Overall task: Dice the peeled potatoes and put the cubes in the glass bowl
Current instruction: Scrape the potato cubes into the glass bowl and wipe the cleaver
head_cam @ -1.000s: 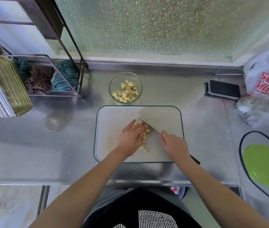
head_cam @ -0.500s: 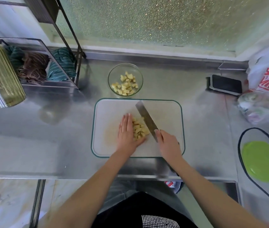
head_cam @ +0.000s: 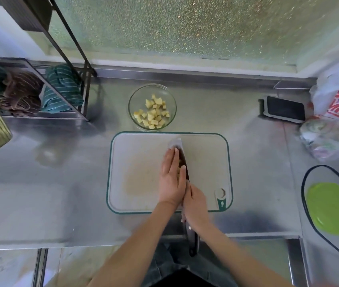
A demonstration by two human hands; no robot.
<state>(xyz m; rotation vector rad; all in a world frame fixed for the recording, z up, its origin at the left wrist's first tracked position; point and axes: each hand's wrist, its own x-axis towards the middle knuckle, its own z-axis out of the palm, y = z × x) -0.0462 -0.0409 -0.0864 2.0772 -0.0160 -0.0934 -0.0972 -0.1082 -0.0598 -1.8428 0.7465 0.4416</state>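
Mid-frame on the cutting board (head_cam: 135, 162), my left hand (head_cam: 171, 179), fingers straight and together, presses wet, slippery potato cubes (head_cam: 179, 169) against the knife blade (head_cam: 175, 144); my right hand (head_cam: 195, 206) grips the handle. Glass bowl (head_cam: 133, 104) sits above.

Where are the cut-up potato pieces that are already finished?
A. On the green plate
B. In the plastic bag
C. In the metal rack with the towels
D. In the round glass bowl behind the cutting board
D: yellow potato cubes lie inside the glass bowl, which stands on the counter just beyond the far edge of the cutting board.
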